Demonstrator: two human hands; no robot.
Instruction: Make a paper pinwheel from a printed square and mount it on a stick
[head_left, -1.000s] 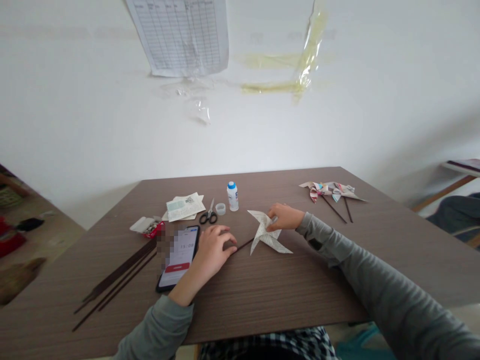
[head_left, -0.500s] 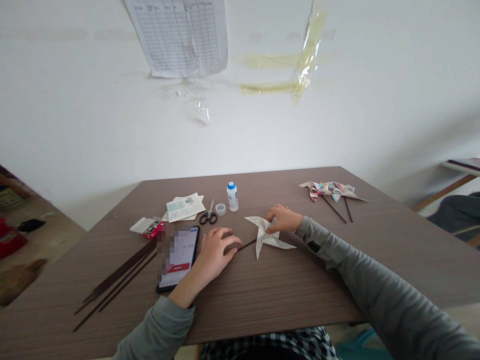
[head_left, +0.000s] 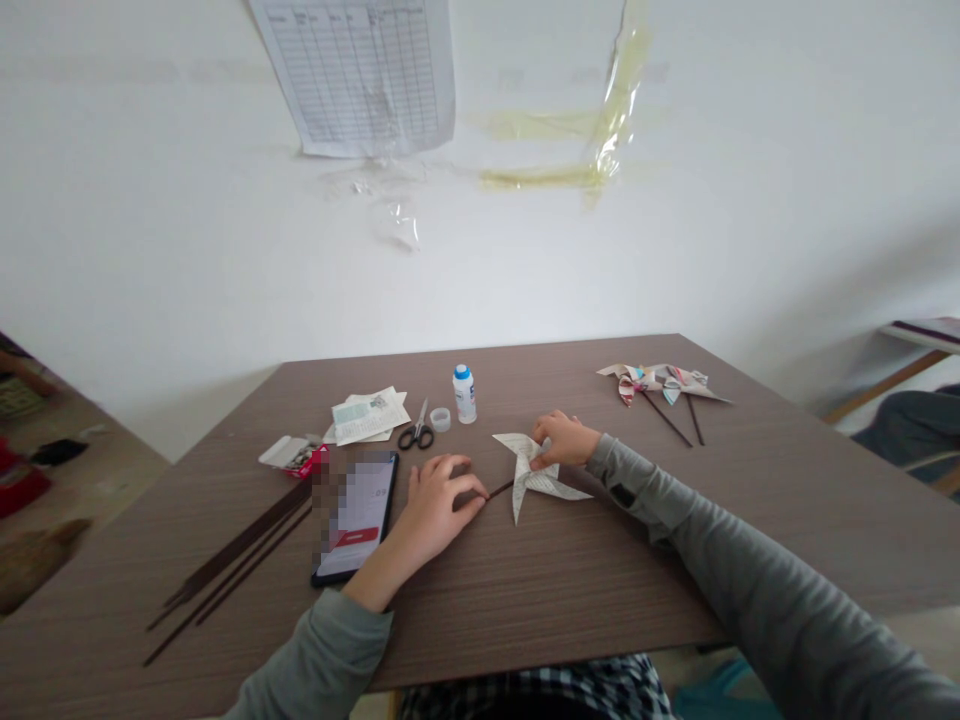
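Observation:
A paper pinwheel (head_left: 541, 480) with printed text lies on the table, its blades spread. My right hand (head_left: 564, 440) grips it near the centre with fingers and thumb. From under the pinwheel a thin dark stick (head_left: 500, 490) runs left to my left hand (head_left: 442, 500). The thumb and index finger of that hand pinch the stick's end. Just left of my left hand lies a phone (head_left: 361, 520) with its screen lit. Whatever is under my right fingertips is hidden.
Scissors (head_left: 417, 432), a small clear cup (head_left: 440, 419) and a blue-capped bottle (head_left: 465, 396) stand behind my hands. Paper pieces (head_left: 367, 415), an opened small box (head_left: 296, 455) and several dark sticks (head_left: 240, 545) are on the left. Two pinwheels (head_left: 660, 383) lie at the back right.
My left hand has moved slightly right along the stick, nearer to the pinwheel. My right hand stays at the pinwheel's centre, its fingers a little lower.

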